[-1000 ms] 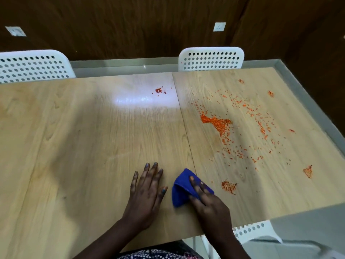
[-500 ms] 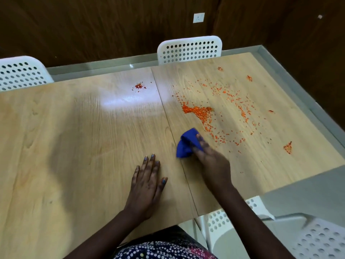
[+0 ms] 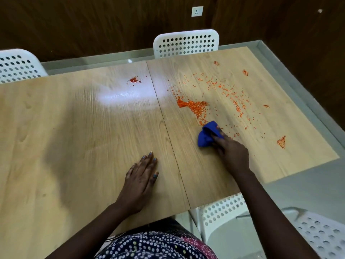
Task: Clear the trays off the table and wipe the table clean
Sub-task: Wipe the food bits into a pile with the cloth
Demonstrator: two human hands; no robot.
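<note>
the light wood surface (image 3: 74, 137) fills most of the view, made of two panels that meet along a thin seam running from the far edge toward the person. no trays show on it. dark wood wall panels (image 3: 93, 21) rise behind it, with a small white wall socket (image 3: 197, 11) set in them. four white perforated chairs stand around: one at the far left (image 3: 16, 65), one at the far side behind the right panel (image 3: 186, 43), one tucked under the near edge (image 3: 222, 212), and one at the lower right corner (image 3: 321, 234). the person's dotted dark garment (image 3: 155, 245) shows at the bottom. the left hand (image 3: 140, 181) lies flat on the left panel just beside the seam, fingers straight and close together, its grip holding nothing. the right hand (image 3: 230, 150) reaches onto the right panel, its grip closed around a bunched blue cloth (image 3: 206, 134) that is pressed to the wood. orange grains (image 3: 194, 106) are spilled over the right panel: a dense heap just beyond the cloth, with its near trail touching the cloth's far edge, a wide loose scatter (image 3: 231, 94) to the right of that, and small separate clumps near the right edge (image 3: 281, 142) and the far corner (image 3: 245, 72). a small red-orange clump (image 3: 134, 80) sits on the left panel near the seam, well apart from both hands.
</note>
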